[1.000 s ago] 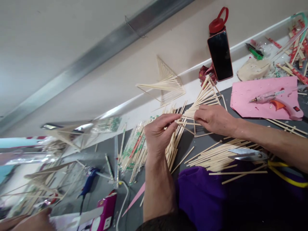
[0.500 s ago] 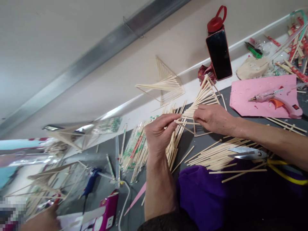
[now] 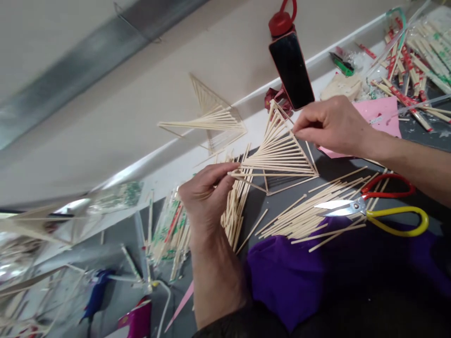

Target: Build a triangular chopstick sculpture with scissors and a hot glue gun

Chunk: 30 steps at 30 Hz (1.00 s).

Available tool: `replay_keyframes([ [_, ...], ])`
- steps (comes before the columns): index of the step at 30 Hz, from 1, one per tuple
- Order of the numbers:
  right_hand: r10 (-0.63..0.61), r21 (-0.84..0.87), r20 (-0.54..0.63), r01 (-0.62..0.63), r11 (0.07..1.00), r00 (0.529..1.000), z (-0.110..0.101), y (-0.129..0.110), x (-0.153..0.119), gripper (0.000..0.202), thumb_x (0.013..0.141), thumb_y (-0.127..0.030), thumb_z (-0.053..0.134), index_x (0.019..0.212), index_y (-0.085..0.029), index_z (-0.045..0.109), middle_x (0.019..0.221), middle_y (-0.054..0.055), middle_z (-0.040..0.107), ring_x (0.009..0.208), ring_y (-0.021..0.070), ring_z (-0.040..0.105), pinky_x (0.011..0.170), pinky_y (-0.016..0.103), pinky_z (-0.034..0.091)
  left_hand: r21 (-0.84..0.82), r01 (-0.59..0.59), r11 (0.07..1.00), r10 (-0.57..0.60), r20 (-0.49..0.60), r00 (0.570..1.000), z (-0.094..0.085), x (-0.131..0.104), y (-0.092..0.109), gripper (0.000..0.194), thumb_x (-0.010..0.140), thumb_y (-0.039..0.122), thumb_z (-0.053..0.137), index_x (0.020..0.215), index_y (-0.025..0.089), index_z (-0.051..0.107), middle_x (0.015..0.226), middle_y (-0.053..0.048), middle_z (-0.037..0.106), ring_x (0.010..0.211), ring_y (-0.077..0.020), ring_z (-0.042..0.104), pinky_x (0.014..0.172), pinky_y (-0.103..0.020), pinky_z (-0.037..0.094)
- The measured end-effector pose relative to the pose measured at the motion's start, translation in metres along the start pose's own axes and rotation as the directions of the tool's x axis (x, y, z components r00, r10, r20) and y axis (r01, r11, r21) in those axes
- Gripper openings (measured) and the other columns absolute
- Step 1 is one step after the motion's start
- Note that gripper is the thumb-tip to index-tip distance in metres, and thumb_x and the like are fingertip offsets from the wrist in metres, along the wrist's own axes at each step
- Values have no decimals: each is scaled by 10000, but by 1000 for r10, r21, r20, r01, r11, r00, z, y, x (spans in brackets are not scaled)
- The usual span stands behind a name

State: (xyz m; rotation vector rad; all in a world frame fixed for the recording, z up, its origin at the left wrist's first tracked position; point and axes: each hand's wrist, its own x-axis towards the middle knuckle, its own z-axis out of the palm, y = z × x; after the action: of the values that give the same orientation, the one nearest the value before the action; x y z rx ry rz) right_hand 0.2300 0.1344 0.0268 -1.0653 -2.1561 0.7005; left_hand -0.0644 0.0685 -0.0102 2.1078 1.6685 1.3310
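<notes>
My left hand (image 3: 211, 197) pinches the left corner of a fan-shaped frame of thin wooden sticks (image 3: 278, 162), thumb below and fingers above. My right hand (image 3: 334, 124) is closed at the frame's upper right edge, its thumb and fingertips pressed together by a stick there. Whether those fingertips hold a separate piece I cannot make out. Below the frame lie loose wooden sticks (image 3: 292, 218) in a pile. Scissors (image 3: 359, 206) with one red and one yellow handle rest across them, blades slightly apart.
A similar stick frame (image 3: 214, 117) stands by the wall. Behind stand a red-capped bottle (image 3: 281, 23) and a phone (image 3: 292, 70). Pink sheet (image 3: 384, 117) lies under my right arm. Wrapped chopsticks (image 3: 408, 70) are at right, a blue glue gun (image 3: 97, 293) at left, purple cloth (image 3: 282, 277) in front.
My right hand has moved from the middle of the sticks up and right to the frame's edge. My left hand keeps its pinch. The view has shifted right, bringing the whole scissors into sight.
</notes>
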Motion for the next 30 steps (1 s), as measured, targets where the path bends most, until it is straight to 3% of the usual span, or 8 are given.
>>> replay_keyframes([
  [4, 117, -173, 195, -83, 981, 974, 14, 31, -37, 224, 775, -114, 549, 744, -182, 760, 761, 47, 714, 701, 165, 598, 685, 310, 393, -29, -1, 1000, 1, -7, 1000, 2, 1, 1, 180, 803, 154, 711, 886, 290, 796, 862, 3, 770, 734, -148, 705, 620, -259, 555],
  [8, 171, -249, 322, -91, 964, 931, 35, 43, -58, 236, 826, -160, 524, 811, -149, 759, 777, 88, 717, 698, 179, 595, 645, 303, 357, -38, 19, 999, -19, -11, 1000, 5, 2, 3, 130, 797, 198, 731, 871, 278, 800, 846, -8, 768, 708, -148, 699, 582, -249, 541],
  [13, 230, -208, 298, -172, 963, 927, 48, 34, -53, 206, 837, -145, 527, 859, -135, 732, 765, 62, 706, 691, 155, 598, 621, 261, 352, -65, 28, 998, -30, -26, 999, 7, 2, 1, 93, 785, 240, 745, 857, 254, 802, 808, -14, 760, 656, -135, 679, 540, -234, 519],
  [21, 369, 138, 353, -437, 889, 860, 59, 31, -52, 160, 806, -137, 546, 860, -144, 696, 670, -1, 652, 539, 119, 618, 532, 210, 415, -97, 58, 994, -58, 1, 998, 5, 4, 2, 113, 781, 227, 722, 864, 225, 799, 805, -23, 744, 602, -104, 641, 484, -200, 475],
  [26, 311, 105, 380, -374, 921, 871, 65, 21, -52, 160, 791, -167, 525, 772, -164, 684, 561, -18, 610, 555, 135, 606, 544, 224, 409, -158, 127, 979, -120, 51, 991, -5, 10, -3, 155, 726, 176, 692, 821, 224, 804, 766, -28, 735, 591, -99, 615, 448, -182, 442],
  [30, 260, 108, 422, -333, 937, 869, 74, 20, -53, 164, 794, -223, 524, 800, -181, 682, 642, -2, 651, 583, 144, 611, 550, 237, 416, -248, 173, 953, -151, 106, 983, -14, 16, -13, 136, 690, 210, 710, 784, 218, 807, 767, -53, 743, 554, -102, 582, 411, -189, 417],
])
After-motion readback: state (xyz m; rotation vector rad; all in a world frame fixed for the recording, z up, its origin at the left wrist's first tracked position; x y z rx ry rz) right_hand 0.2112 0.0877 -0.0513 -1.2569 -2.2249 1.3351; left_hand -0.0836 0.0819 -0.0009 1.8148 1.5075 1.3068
